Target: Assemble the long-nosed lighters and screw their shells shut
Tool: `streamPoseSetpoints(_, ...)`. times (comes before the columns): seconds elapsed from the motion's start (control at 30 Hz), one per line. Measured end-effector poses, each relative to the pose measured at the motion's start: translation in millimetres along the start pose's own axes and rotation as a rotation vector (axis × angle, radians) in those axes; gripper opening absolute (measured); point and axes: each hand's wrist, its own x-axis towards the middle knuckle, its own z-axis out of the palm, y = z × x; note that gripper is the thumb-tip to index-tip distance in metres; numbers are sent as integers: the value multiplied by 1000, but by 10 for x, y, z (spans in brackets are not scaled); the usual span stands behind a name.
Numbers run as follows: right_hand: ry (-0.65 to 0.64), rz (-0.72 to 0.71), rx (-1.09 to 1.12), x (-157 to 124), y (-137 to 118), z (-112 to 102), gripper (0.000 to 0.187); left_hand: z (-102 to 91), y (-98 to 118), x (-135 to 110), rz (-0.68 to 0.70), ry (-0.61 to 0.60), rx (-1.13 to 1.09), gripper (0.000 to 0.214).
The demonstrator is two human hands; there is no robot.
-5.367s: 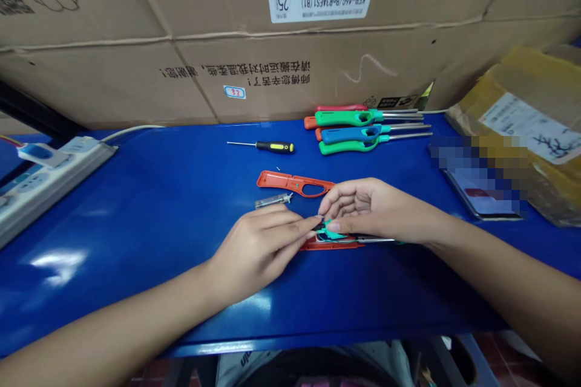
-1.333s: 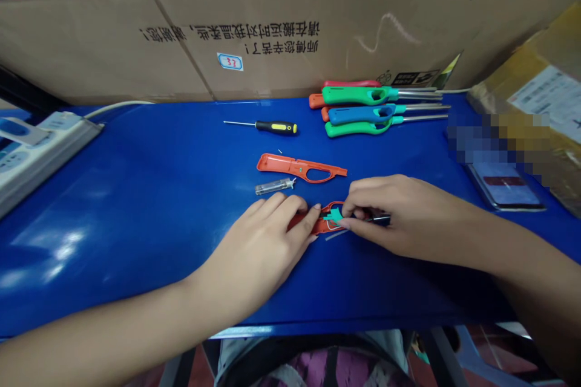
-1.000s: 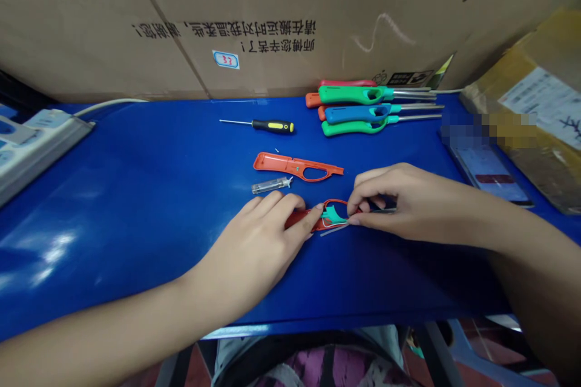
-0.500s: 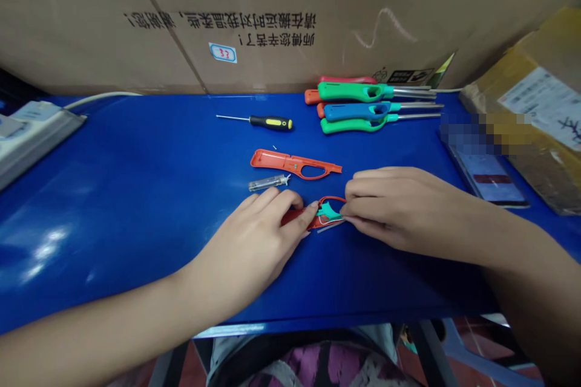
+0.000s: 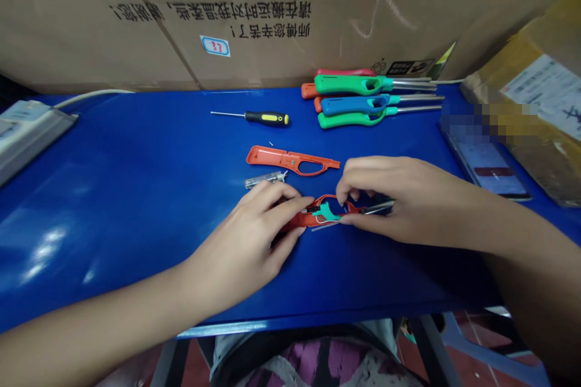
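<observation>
An orange utility-lighter shell (image 5: 313, 217) lies on the table between my hands, with a teal part (image 5: 331, 212) and a dark piece seated in it. My left hand (image 5: 249, 224) grips the shell's left end. My right hand (image 5: 394, 199) pinches its right end, where a metal nozzle tube (image 5: 376, 208) sticks out past my fingers. A second orange shell half (image 5: 293, 161) lies just above, untouched. A small metal lighter part (image 5: 265, 179) sits partly behind my left fingers.
Several assembled lighters (image 5: 354, 97) and a black-and-yellow screwdriver (image 5: 265, 118) lie at the back of the blue table (image 5: 136, 193). A power strip (image 5: 31, 133) sits left, a phone (image 5: 485, 166) right. A cardboard box (image 5: 272, 18) stands behind.
My right fingers have lifted and shifted, exposing the metal tube at the shell's right end. My left hand now wraps the shell's left end. The view has tilted slightly.
</observation>
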Motion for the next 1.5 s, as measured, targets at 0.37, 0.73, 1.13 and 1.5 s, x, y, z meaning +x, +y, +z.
streamPoseSetpoints(0.37,-140,101,124,71,46,94,12,13,4,-9,-21,2,-120,38)
streamPoseSetpoints(0.73,-72,261,244,148,-4,189,14,23,-26,74,-40,92,-95,16)
streamPoseSetpoints(1.13,-71,242,250,136,2,215,8,21,-19,62,-27,81,-37,11)
streamPoseSetpoints(1.5,-83,225,165,73,109,52,28,58,-146,99,-10,131,21,22)
